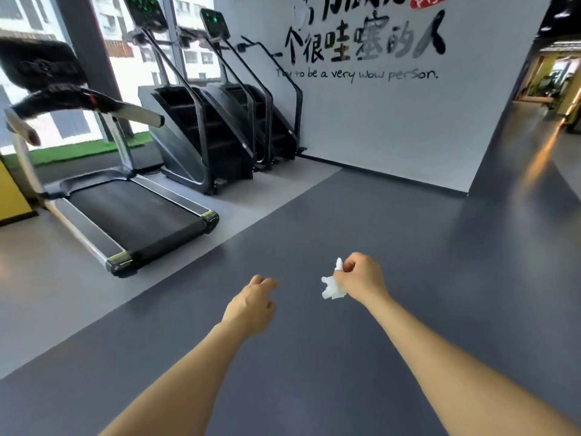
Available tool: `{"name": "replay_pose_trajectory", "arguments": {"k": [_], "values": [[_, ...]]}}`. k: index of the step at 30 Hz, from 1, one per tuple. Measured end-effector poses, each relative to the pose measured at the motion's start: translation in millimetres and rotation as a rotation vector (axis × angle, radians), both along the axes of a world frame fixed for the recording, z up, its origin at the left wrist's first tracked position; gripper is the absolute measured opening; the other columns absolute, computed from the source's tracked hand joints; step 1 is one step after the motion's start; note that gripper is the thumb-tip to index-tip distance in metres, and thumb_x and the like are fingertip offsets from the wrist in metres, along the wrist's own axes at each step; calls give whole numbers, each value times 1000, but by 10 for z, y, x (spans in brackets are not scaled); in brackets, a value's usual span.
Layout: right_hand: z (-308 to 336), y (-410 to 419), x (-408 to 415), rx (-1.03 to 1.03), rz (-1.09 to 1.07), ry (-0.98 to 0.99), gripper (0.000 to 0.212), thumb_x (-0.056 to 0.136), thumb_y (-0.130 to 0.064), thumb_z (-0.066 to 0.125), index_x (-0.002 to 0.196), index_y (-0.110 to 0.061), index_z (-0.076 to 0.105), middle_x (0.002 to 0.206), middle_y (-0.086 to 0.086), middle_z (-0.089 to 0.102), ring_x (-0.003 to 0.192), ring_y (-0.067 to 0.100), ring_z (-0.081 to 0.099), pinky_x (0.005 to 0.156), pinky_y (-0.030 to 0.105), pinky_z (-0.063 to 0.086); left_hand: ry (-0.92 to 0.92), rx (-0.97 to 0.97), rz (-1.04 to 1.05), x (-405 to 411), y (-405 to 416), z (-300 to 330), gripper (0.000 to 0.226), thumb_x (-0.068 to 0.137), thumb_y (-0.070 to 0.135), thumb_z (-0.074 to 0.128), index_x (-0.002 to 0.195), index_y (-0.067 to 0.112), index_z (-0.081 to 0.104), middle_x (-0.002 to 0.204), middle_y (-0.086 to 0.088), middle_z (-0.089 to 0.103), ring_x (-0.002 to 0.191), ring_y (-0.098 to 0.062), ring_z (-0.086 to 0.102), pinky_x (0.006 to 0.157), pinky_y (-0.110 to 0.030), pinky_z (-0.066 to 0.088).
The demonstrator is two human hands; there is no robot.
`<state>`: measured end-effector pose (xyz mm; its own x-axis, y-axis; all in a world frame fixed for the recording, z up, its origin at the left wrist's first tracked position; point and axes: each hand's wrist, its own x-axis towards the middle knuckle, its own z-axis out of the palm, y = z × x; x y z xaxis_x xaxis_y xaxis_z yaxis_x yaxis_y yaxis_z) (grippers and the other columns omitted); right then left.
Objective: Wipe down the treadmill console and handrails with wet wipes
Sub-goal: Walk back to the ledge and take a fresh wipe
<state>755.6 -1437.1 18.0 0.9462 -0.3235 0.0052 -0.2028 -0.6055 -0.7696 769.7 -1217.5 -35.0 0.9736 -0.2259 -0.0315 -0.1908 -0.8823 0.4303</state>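
The treadmill (135, 215) stands at the left, its black console (41, 66) high at the far left and a grey handrail (138, 113) reaching toward me. My right hand (361, 278) grips a crumpled white wet wipe (331, 286) over the dark floor, well away from the machine. My left hand (251, 305) hangs beside it with fingers loosely curled, holding nothing. Both arms stretch forward in the lower middle of the view.
Two black stair-climber machines (201, 133) stand behind the treadmill by the windows. A white wall (393, 127) with painted lettering closes the back. Grey floor (345, 215) spreads ahead, and a corridor (547, 114) leads off at the right. A yellow panel (12, 193) sits at the left edge.
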Motion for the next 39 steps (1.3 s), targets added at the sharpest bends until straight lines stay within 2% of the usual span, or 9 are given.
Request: {"name": "replay_pose_trajectory", "arguments": {"k": [4, 6, 12, 18, 21, 26, 30, 33, 39], "values": [[-526, 322, 1378, -62, 102, -70, 16, 84, -20, 59, 75, -10, 49, 69, -1, 55, 64, 19, 51, 53, 26, 36, -14, -76, 182, 1114, 363, -472, 39, 94, 18, 43, 133, 24, 44, 131, 4, 40, 113, -20, 52, 85, -35, 50], [-647, 597, 1638, -99, 149, 9, 20, 86, -23, 59, 74, -10, 50, 68, 0, 55, 64, 20, 51, 53, 26, 36, 93, -86, 289, 1264, 506, -609, 39, 93, 17, 45, 132, 22, 46, 130, 1, 41, 114, -21, 53, 87, -35, 49], [-811, 1648, 3048, -99, 425, 36, 23, 88, -27, 57, 73, -13, 47, 72, -1, 57, 67, 20, 53, 50, 24, 36, 54, -116, 457, 2193, 1262, -688, 38, 92, 18, 47, 130, 23, 49, 127, 3, 44, 111, -20, 55, 89, -37, 49], [-984, 3368, 3799, -116, 854, 54, 25, 90, -30, 56, 73, -14, 46, 77, 1, 56, 73, 22, 53, 62, 28, 41, 26, -129, 873, 2306, 2432, -770, 38, 92, 19, 47, 130, 24, 49, 126, 3, 44, 108, -20, 57, 88, -39, 49], [-920, 4246, 3783, -130, 1070, 26, 26, 91, -30, 54, 71, -15, 45, 80, 3, 57, 74, 23, 52, 62, 26, 38, -4, -129, 1067, 2112, 3033, -696, 37, 92, 19, 48, 129, 23, 49, 126, 3, 44, 106, -21, 57, 89, -42, 50], [-937, 5755, 3354, -107, 1366, 0, 24, 91, -34, 53, 90, -10, 53, 92, 5, 63, 85, 25, 57, 69, 27, 41, -33, -116, 1337, 1532, 4045, -640, 35, 94, 19, 46, 129, 22, 48, 128, 6, 44, 106, -17, 57, 90, -38, 49], [-1001, 6811, 2877, -61, 1541, 10, 20, 90, -30, 54, 94, -11, 48, 92, 5, 60, 81, 22, 53, 67, 27, 39, -30, -99, 1478, 1046, 4865, -716, 35, 94, 20, 46, 130, 20, 48, 129, 5, 44, 107, -16, 56, 90, -36, 49], [-1024, 7691, 2519, -103, 1680, -6, 20, 89, -28, 56, 99, -10, 54, 93, 4, 59, 83, 22, 54, 68, 25, 39, -22, -101, 1553, 660, 5549, -744, 35, 96, 21, 46, 131, 21, 46, 130, 5, 42, 109, -15, 55, 89, -34, 48], [-908, 9183, 1832, -112, 1879, -1, 14, 87, -27, 59, 84, -14, 56, 83, 0, 59, 79, 20, 54, 66, 24, 39, -3, -103, 1761, -93, 6775, -612, 35, 96, 22, 46, 131, 20, 46, 130, 5, 43, 112, -17, 53, 92, -38, 47]]}}
